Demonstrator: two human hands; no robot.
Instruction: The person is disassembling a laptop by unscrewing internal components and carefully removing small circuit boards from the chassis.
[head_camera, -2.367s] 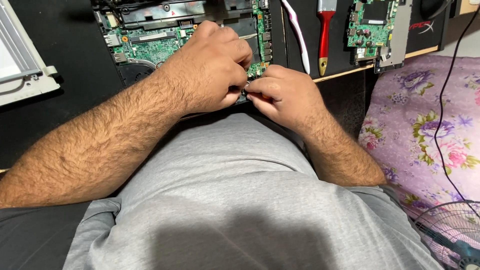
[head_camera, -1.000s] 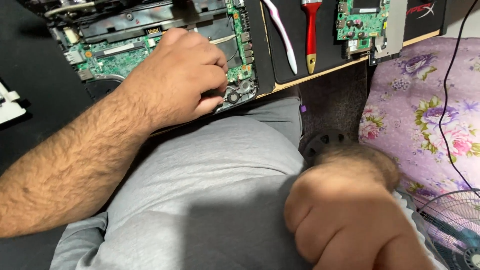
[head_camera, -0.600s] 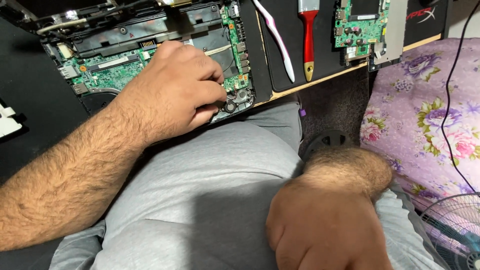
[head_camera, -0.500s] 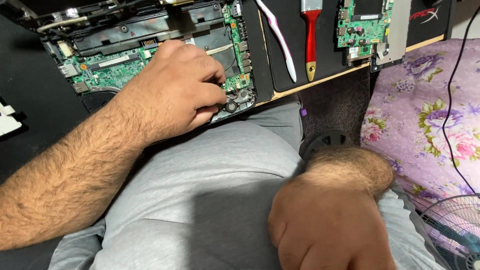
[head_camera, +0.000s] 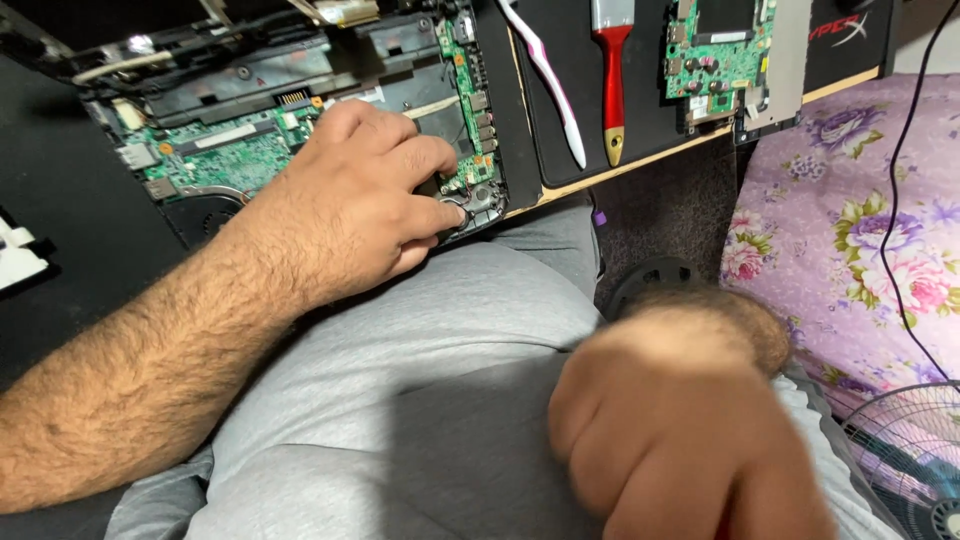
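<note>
Left hand (head_camera: 350, 205): fingers curled, pressing opened laptop (head_camera: 300, 130). Right hand (head_camera: 680, 430): blurred fist near the camera, withdrawn from laptop since earlier.

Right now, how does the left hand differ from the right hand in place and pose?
The left hand rests on the opened laptop's green circuit board, fingertips pressing at its near corner; the right hand is off the desk, low over the lap. The left hand looks sharp, the right hand blurred and curled like a fist. Both are bare.
</note>
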